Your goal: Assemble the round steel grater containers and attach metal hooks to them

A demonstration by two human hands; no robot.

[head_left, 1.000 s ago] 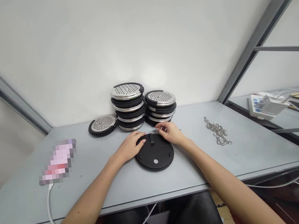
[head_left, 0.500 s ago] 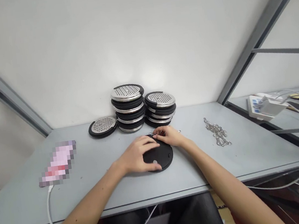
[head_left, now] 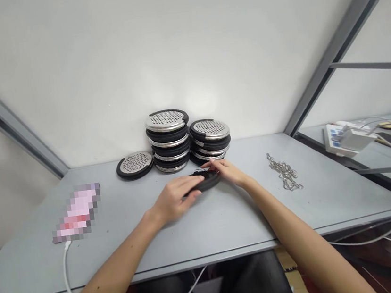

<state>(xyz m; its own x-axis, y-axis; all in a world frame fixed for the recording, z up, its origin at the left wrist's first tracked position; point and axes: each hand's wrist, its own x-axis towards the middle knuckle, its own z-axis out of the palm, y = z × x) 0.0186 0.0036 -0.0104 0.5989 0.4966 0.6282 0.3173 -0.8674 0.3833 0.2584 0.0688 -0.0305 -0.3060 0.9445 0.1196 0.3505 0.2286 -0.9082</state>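
A round black disc (head_left: 206, 183) is tipped up off the table between my hands, its dark edge facing me. My left hand (head_left: 176, 198) grips its left side, fingers on top and thumb along the near edge. At the far right edge, my right hand (head_left: 230, 172) has its fingers closed on the disc; a thin wire-like bit shows by the fingertips, too small to name. Behind my hands stand a taller stack (head_left: 169, 141) and a shorter stack (head_left: 210, 137) of round, perforated metal-topped discs with black rims. One similar disc (head_left: 134, 166) lies flat to their left.
A pile of small metal clips (head_left: 285, 173) lies on the grey table (head_left: 227, 230) to the right. At left is a blurred-out phone (head_left: 77, 212) with a white cable (head_left: 66, 269). A white power strip (head_left: 339, 139) with cables sits beyond the right frame post (head_left: 328, 68).
The black disc has gone from nearly flat to tilted, its near edge lifted and moved away from me. My left hand has closed round its side.
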